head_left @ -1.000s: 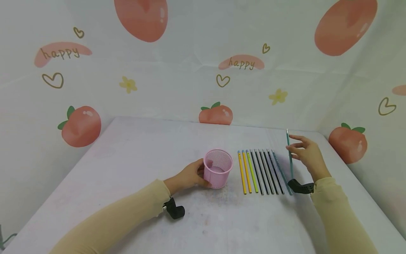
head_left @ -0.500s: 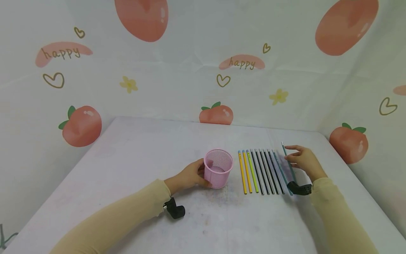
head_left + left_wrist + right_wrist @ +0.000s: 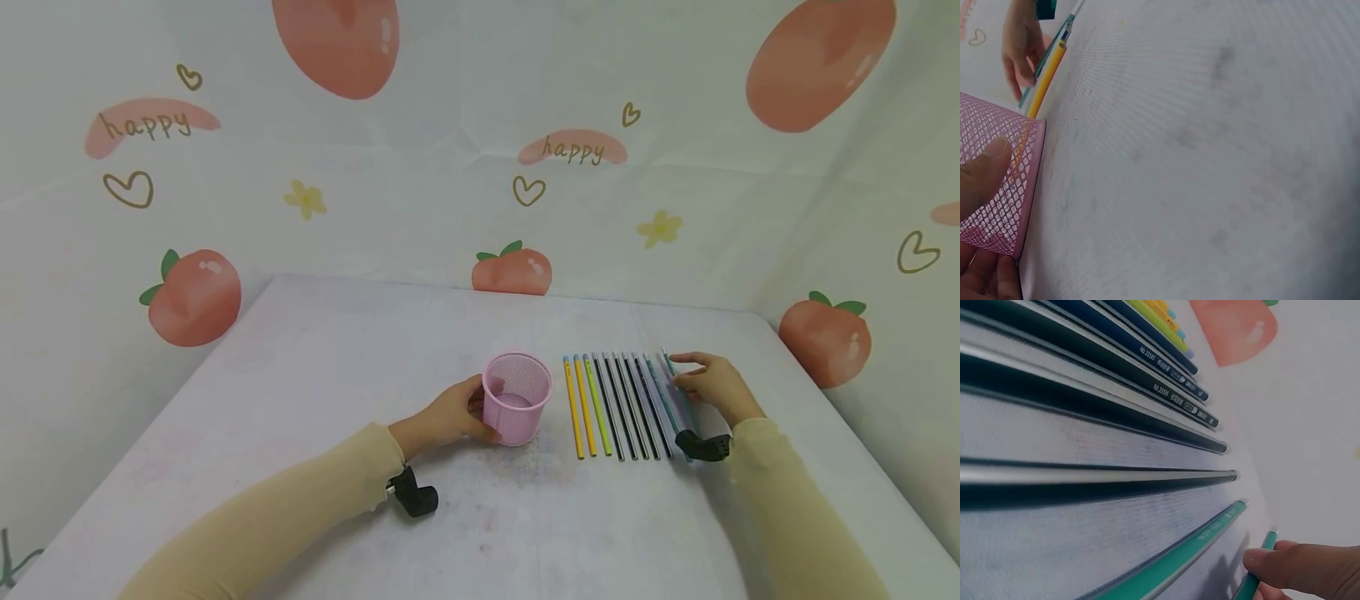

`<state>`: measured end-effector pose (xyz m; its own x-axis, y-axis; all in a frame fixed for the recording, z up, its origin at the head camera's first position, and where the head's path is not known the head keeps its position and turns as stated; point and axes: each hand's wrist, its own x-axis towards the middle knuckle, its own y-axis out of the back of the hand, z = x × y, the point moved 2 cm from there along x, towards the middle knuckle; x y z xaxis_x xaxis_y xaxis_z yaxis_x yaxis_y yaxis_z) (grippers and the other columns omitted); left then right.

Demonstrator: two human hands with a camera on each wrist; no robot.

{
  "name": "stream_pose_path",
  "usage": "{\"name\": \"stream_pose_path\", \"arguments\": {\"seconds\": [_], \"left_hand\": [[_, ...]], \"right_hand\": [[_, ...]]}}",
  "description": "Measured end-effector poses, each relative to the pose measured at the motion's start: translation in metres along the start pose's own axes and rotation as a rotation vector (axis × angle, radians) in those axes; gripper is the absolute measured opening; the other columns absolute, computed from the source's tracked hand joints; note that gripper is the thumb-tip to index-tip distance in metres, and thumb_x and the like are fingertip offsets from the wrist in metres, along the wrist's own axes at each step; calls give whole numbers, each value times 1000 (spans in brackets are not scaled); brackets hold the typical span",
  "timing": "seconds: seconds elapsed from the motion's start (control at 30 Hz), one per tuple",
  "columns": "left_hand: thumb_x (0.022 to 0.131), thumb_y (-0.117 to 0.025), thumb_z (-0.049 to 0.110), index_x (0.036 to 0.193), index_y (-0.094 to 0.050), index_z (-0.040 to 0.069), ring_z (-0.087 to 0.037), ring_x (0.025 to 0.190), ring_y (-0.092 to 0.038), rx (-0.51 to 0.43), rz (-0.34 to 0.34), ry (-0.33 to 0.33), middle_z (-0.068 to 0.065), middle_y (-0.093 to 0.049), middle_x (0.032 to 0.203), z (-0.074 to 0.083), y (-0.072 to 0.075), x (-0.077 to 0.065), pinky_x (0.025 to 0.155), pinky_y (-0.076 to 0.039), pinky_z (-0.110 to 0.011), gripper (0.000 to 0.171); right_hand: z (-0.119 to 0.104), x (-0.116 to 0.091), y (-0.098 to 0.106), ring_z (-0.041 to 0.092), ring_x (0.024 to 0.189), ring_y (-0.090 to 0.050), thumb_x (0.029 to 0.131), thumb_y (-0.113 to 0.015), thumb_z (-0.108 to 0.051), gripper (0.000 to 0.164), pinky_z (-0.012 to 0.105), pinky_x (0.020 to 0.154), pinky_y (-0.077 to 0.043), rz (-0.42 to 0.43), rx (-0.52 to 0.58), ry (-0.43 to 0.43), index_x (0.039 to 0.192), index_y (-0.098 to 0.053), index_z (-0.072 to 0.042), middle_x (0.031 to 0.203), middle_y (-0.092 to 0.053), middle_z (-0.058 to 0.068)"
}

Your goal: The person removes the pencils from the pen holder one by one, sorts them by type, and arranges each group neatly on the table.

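My left hand (image 3: 447,412) grips the side of a pink mesh pencil cup (image 3: 516,423), which stands upright on the table. In the left wrist view the thumb (image 3: 988,172) lies across the mesh. My right hand (image 3: 712,387) pinches a teal pencil (image 3: 1249,586) near its upper end, at the right end of a pencil row. Beside it lies another teal pencil (image 3: 1179,556). Farther left come several dark pencils (image 3: 632,408), a lime-green pencil (image 3: 597,406) and two yellow pencils, the outer yellow pencil (image 3: 573,408) being nearest the cup. Whether the held pencil touches the table is unclear.
The white table (image 3: 360,333) meets a printed backdrop (image 3: 420,208) with peaches and hearts. Black wrist cameras (image 3: 414,493) are strapped to both wrists. At the lower left edge a grey cable (image 3: 17,567) shows.
My right hand has lowered and moved left with the teal pencil, bringing it down close alongside the row. My left hand and the cup have stayed put.
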<state>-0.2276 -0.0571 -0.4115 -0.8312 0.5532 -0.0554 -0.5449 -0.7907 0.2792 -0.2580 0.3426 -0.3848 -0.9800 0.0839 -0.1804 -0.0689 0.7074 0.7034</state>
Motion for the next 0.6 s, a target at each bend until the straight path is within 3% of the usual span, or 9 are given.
{"name": "stream_pose_path", "arguments": {"seconds": [0.3,0.6], "left_hand": [[70,-80,-3,139,-42,0,-31,130,-48,-6,-12,-21,-16,-51,139,2,0,-2,111,-39,-43,79],[70,-80,-4,140,-41,0,-31,131,-48,-9,-7,-8,-16,-51,140,2,0,-3,111,-39,-43,80]], "right_hand": [[3,2,-2,8,77,-59,90,-65,-7,57,20,67,-54,-25,2,-29,139,-43,8,119,-57,32],[3,4,-4,7,77,-58,88,-67,-5,54,20,66,-55,-14,-3,-9,136,-46,9,110,-63,27]]}}
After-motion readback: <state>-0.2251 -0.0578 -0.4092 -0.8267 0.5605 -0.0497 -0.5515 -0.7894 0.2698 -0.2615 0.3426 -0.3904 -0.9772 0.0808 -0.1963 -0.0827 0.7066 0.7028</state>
